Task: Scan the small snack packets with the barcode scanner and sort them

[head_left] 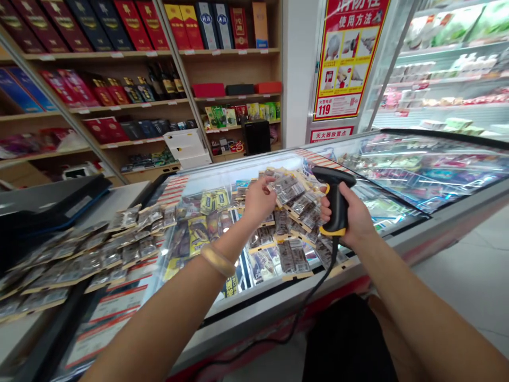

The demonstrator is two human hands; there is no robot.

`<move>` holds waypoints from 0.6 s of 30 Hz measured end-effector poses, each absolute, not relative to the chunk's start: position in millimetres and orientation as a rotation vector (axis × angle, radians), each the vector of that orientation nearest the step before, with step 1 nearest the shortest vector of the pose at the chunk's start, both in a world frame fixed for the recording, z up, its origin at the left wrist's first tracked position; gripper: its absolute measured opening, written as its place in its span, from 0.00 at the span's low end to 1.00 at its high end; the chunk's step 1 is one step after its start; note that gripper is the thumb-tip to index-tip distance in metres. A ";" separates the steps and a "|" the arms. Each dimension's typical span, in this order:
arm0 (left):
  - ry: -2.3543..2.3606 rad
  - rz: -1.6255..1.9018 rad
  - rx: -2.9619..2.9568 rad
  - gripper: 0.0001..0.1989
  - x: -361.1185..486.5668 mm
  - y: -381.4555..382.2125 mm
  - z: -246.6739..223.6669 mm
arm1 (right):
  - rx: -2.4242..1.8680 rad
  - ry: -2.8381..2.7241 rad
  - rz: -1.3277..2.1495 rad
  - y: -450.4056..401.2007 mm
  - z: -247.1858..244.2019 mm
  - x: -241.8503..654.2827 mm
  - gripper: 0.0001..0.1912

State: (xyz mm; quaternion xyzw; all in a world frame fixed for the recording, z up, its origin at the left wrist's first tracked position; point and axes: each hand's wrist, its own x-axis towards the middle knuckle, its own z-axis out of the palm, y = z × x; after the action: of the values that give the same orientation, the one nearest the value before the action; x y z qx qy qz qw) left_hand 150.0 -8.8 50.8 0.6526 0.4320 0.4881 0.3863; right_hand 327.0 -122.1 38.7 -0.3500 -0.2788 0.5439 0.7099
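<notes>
The right hand point(353, 217) grips a barcode scanner point(334, 204) by its handle; its long axis stands nearly upright, the head at 12 o'clock pointing toward 9 o'clock. There the left hand point(258, 200) is closed on a bunch of small packets point(296, 204), fanned out over the freezer lid point(278, 159). Judging by the packets point(99, 252) lying spread on the tabletop point(119, 199) at 9 o'clock, scanning seems partly done, with the held bunch apparently left.
</notes>
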 end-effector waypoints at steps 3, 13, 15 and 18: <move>1.188 1.296 2.087 0.18 149.5 -11.6 41.0 | -0.752 -0.610 1.240 -112.6 36.5 320.8 0.20; 1.303 0.685 2.675 0.32 146.1 -29.6 31.0 | -0.809 -0.526 1.311 -88.7 44.5 294.6 0.17; 1.297 0.693 2.676 0.33 143.7 -31.4 31.9 | -0.815 -0.515 1.303 -91.2 46.6 293.9 0.16; 1.314 0.701 2.667 0.34 137.7 -35.0 35.1 | -0.827 -0.510 1.292 -96.6 50.1 292.7 0.16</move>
State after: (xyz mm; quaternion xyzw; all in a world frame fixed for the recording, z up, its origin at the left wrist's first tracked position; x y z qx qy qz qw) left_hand 137.7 -35.0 35.1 0.8722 0.4299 0.2294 0.0433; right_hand 292.7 -96.6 50.1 -0.3701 -0.2279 0.5781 0.6906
